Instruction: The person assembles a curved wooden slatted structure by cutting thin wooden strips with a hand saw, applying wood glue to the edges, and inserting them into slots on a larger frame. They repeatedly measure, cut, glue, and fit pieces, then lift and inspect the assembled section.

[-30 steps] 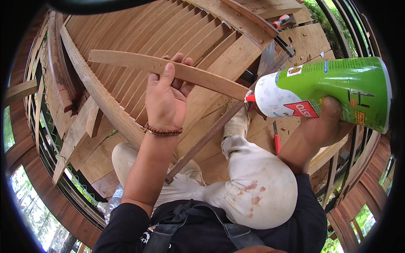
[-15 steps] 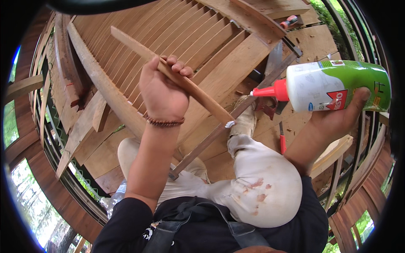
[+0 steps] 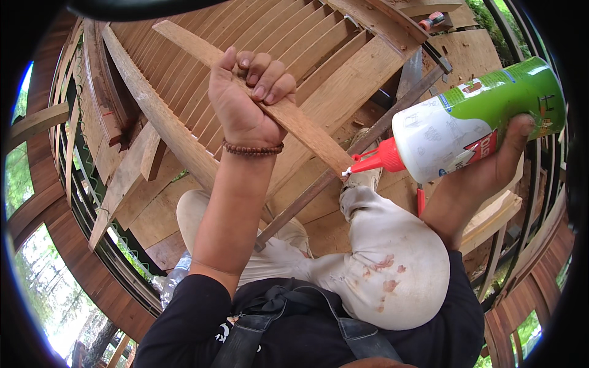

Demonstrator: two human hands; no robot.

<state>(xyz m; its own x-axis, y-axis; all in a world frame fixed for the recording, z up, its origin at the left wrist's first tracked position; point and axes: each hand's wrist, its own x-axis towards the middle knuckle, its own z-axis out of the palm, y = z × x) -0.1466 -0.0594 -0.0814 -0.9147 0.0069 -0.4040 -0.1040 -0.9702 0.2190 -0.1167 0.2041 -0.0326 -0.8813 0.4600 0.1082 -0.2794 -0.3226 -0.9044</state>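
My left hand [image 3: 251, 92] is closed around a long, thin wooden slat [image 3: 310, 132], which slants from the upper left down to the right. In my right hand [image 3: 491, 165] lies a large green and white glue bottle [image 3: 472, 119], tilted with its red nozzle [image 3: 377, 158] toward the left. The nozzle tip sits at the slat's lower right end, with a bit of white glue there. Behind the slat is a curved wooden panel with many parallel slats [image 3: 202, 80], framed by curved rails.
A metal bar clamp [image 3: 307, 199] runs diagonally across the panel in front of my knees. A red-handled tool [image 3: 420, 199] is partly hidden behind my right forearm. A screwdriver [image 3: 432, 21] lies at the far right. Loose boards [image 3: 126, 184] are at the left, a plastic bottle [image 3: 178, 276] by my left elbow.
The glue bottle has moved left and tipped, bringing its nozzle to the slat's end. My left hand has shifted slightly right, and the slat has turned to show its broad face.
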